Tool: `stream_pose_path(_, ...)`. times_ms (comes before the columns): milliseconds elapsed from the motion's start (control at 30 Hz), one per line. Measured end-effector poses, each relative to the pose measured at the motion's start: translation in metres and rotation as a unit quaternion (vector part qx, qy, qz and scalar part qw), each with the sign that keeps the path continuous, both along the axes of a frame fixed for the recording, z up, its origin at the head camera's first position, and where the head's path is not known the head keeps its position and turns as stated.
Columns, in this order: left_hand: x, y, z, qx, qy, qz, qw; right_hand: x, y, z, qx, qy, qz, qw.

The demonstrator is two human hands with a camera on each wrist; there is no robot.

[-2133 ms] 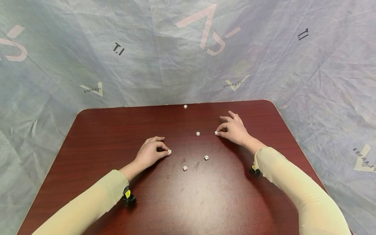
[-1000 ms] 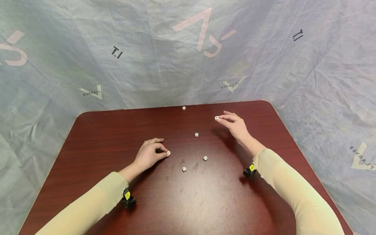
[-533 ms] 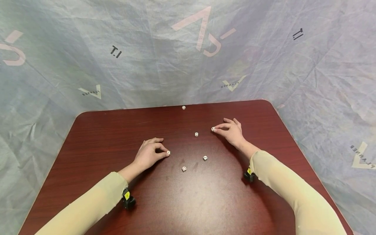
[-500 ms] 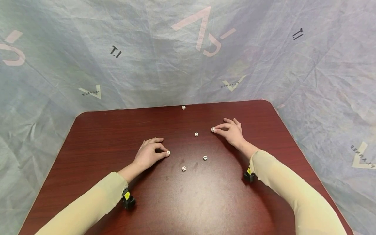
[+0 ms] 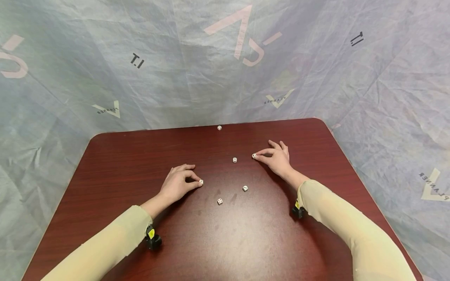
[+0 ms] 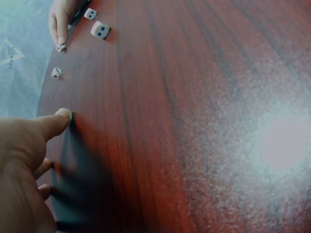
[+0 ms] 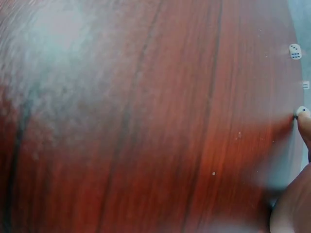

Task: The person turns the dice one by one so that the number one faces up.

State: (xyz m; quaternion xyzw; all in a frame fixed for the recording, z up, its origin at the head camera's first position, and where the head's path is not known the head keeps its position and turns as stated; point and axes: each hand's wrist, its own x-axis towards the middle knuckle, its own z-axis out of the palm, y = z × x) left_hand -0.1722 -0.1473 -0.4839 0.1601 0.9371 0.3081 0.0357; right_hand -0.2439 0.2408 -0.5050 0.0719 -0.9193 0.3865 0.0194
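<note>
White dice with dark and red pips lie about a dark red wooden table [image 5: 116, 164]. My left hand [image 5: 177, 183] pinches one die [image 5: 201, 182] between thumb and index finger, low over the tabletop; in the left wrist view the thumb [image 6: 60, 119] hides most of it. Farther right, my right hand [image 5: 277, 160] holds another die [image 5: 254, 156] by thumb and fingertip, its other fingers spread. That die [image 7: 303, 111] shows partly past the thumb in the right wrist view. Just left of it sits a loose die [image 5: 234, 160]. Whether either held die touches the table, I cannot tell.
Two loose dice lie nearer me, one die [image 5: 245, 188] right of centre and one die [image 5: 220, 201] in the middle. A further die [image 5: 219, 127] sits at the far edge, close to the hanging grey cloth [image 5: 197, 70] that surrounds the table.
My right hand first lifted its die up and away, then lowered it back, slightly left of its earlier spot. The left hand keeps its pinch in place. Loose dice have not moved.
</note>
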Motion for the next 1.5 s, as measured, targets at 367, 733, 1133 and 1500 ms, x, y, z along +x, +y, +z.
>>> stream_pose_path(367,-0.0006,-0.0003,0.0001,-0.002,-0.001,0.002,1.0,0.0016,0.0039,-0.0011,0.011,-0.004,0.005,1.0)
stream_pose_path(733,-0.0009,0.0006,0.0014,-0.003,0.001,0.003,1.0,-0.0003,0.0049,-0.0031,0.01,0.008,0.011,1.0)
stream_pose_path(1133,-0.0007,0.0011,0.0028,-0.007,-0.002,0.004,1.0,0.0,0.0037,-0.0022,0.011,0.004,0.008,1.0)
stream_pose_path(1500,-0.0006,0.0004,0.0032,-0.006,-0.002,0.005,1.0,0.0001,0.0037,0.0006,0.009,-0.002,0.009,1.0)
